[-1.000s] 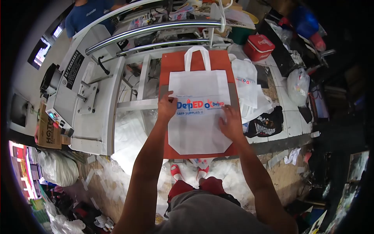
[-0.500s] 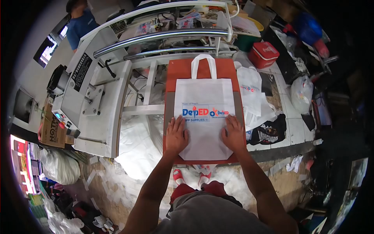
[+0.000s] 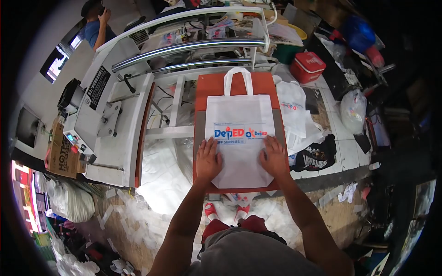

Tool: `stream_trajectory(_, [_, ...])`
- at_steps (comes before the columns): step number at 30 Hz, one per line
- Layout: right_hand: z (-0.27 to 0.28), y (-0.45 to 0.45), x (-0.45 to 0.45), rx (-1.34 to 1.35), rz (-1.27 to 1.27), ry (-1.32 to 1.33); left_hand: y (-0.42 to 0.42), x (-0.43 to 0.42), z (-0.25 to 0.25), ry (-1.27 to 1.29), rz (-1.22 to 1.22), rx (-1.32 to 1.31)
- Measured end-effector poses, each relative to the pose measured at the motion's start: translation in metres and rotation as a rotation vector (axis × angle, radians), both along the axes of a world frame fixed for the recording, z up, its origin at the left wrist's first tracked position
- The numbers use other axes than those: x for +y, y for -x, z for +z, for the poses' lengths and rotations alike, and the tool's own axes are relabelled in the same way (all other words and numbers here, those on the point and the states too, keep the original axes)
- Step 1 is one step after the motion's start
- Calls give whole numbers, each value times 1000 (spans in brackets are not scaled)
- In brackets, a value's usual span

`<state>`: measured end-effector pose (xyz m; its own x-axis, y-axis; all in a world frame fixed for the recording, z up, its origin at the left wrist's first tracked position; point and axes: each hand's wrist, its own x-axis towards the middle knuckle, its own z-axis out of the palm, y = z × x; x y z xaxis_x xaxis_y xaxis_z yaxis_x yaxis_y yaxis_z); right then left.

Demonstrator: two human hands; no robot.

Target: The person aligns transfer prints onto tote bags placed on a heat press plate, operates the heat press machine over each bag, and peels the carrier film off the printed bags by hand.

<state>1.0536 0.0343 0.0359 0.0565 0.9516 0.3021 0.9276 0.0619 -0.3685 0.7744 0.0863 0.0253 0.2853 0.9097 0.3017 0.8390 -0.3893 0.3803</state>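
Note:
A white tote bag (image 3: pixel 239 161) lies flat on a red-brown press bed (image 3: pixel 262 85), its handle loop pointing away from me. Blue and red "DepED" lettering shows across its middle, with a faint rectangular film outline around the left part. My left hand (image 3: pixel 208 160) rests on the bag's left edge, fingers stretched forward beside the lettering. On the opposite edge my right hand (image 3: pixel 274 156) lies flat with its fingers spread, close to the smaller print. Neither hand grips anything.
A heat press machine (image 3: pixel 99 110) with steel rails (image 3: pixel 189 47) stands left and behind. Printed white bags (image 3: pixel 294 108), a black printed cloth (image 3: pixel 317 154) and a red cooler box (image 3: pixel 307 66) are on the right. Another person (image 3: pixel 97 27) stands at the back left.
My hands stay on the bag in nearly the same place. The person at the back left now has a hand raised near the head. The view has shifted slightly.

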Motion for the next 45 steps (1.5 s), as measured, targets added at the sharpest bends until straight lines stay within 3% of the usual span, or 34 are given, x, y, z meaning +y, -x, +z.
stream_trajectory(3, [6, 0, 0, -29, -2, -9, 2, 1, 0, -12, -13, 0])
stream_trajectory(6, [25, -1, -1, 122, 35, -53, 11, 0, 1, -46, -28, -158])
stream_trajectory(9, [40, 14, 3, 273, 37, -267, 52, -32, 15, -93, -7, -450])
stream_trajectory(11, [65, 52, 9, 372, 134, -233, 92, -73, 20, -152, 55, -430])
stream_trajectory(14, [73, 142, 41, 452, 335, -123, 163, -153, 6, 60, 235, -433])
stream_trajectory(16, [81, 227, 59, 568, 595, 32, 212, -210, -36, 196, 348, -443])
stream_trajectory(21, [159, 470, 79, 415, 1127, -251, 303, -353, -97, 754, 748, -499])
stream_trajectory(22, [169, 511, 82, 383, 1188, -273, 318, -391, -131, 699, 730, -389])
stream_trajectory(23, [179, 549, 85, 381, 1212, -331, 330, -417, -159, 644, 712, -276])
stream_trajectory(24, [187, 582, 89, 380, 1233, -389, 332, -433, -142, 750, 801, -311])
stream_trajectory(25, [181, 613, 97, 380, 1244, -390, 336, -456, -157, 761, 858, -303])
stream_trajectory(27, [156, 660, 115, 136, 1082, -315, 338, -484, -161, 865, 931, -359])
stream_trajectory(30, [151, 666, 118, -62, 1002, -347, 336, -507, -175, 945, 961, -358])
stream_trajectory(32, [153, 661, 123, -44, 1016, -274, 336, -509, -188, 1007, 973, -339])
stream_trajectory(35, [152, 644, 115, -56, 1030, -349, 356, -486, -179, 1287, 715, -307])
stream_trajectory(38, [159, 598, 100, -30, 1015, -281, 360, -475, -185, 1089, 872, -436])
stream_trajectory(42, [163, 523, 79, 23, 945, -227, 388, -430, -188, 1200, 795, -355])
stream_trajectory(45, [166, 472, 61, 32, 833, -244, 411, -399, -193, 1134, 728, -282])
